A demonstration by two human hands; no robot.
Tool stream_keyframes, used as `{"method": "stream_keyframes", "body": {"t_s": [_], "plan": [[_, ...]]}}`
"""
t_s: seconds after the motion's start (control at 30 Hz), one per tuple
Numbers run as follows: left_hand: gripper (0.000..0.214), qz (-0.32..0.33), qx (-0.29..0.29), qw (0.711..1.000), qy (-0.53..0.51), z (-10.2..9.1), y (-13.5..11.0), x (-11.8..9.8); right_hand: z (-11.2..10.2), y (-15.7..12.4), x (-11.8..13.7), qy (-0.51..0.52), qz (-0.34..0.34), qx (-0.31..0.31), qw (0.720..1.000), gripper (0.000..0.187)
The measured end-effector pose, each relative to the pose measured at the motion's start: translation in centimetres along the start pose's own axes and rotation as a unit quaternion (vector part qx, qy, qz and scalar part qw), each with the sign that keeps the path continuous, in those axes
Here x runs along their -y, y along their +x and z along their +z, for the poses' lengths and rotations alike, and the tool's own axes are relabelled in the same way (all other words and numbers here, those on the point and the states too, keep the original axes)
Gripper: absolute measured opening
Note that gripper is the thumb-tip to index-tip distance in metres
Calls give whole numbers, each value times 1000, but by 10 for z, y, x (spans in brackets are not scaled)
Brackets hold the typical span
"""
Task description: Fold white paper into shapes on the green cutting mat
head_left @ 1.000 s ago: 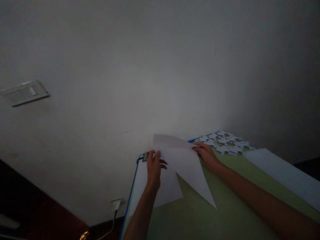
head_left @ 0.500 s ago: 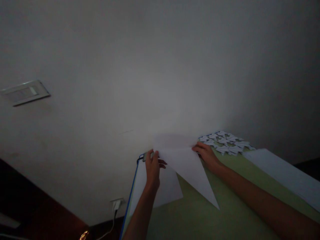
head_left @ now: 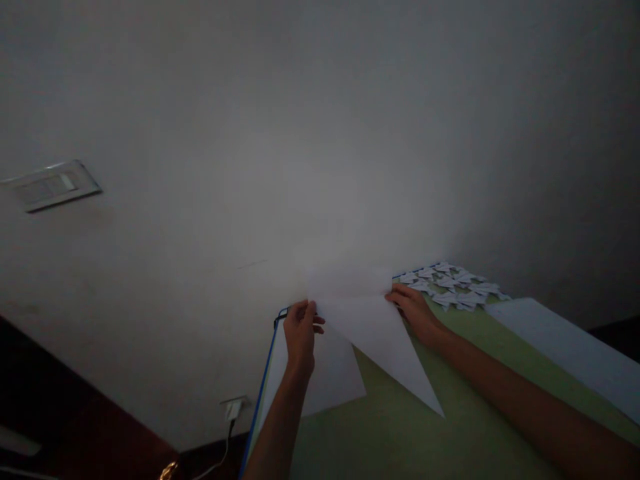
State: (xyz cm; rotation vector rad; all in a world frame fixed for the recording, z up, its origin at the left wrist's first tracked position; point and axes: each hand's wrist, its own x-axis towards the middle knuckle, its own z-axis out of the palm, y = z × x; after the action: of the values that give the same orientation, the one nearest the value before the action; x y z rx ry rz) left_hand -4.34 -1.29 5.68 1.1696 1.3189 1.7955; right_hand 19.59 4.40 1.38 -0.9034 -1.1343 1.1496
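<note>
the paper (head_left: 370, 327) spans the gap between both hands above the table (head_left: 400, 440), left hand (head_left: 301, 337) pinching its left edge, right hand (head_left: 413, 310) pinching its right; its long axis slants down and rightward to a pointed corner, nearer the right hand than the left

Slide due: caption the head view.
Left hand and right hand hold a white sheet over a green table, folded papers at right.
</note>
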Motion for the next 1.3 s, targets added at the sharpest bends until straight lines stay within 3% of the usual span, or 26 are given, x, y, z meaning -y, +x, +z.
{"method": "stream_keyframes", "body": {"t_s": [0.67,0.87,1.07,1.3], "plan": [[38,17,-12,1000,16,-1,1,2,1,-3,9,12,9,-10,1000,11],[41,13,-24,999,31,-2,3,4,0,2,1,11,3,-12,1000,11],[45,5,-23,999,24,0,1,4,2,-3,9,11,6,-13,1000,9],[44,-21,33,999,16,3,-2,5,3,-4,10,-5,11,-15,1000,11]]}}
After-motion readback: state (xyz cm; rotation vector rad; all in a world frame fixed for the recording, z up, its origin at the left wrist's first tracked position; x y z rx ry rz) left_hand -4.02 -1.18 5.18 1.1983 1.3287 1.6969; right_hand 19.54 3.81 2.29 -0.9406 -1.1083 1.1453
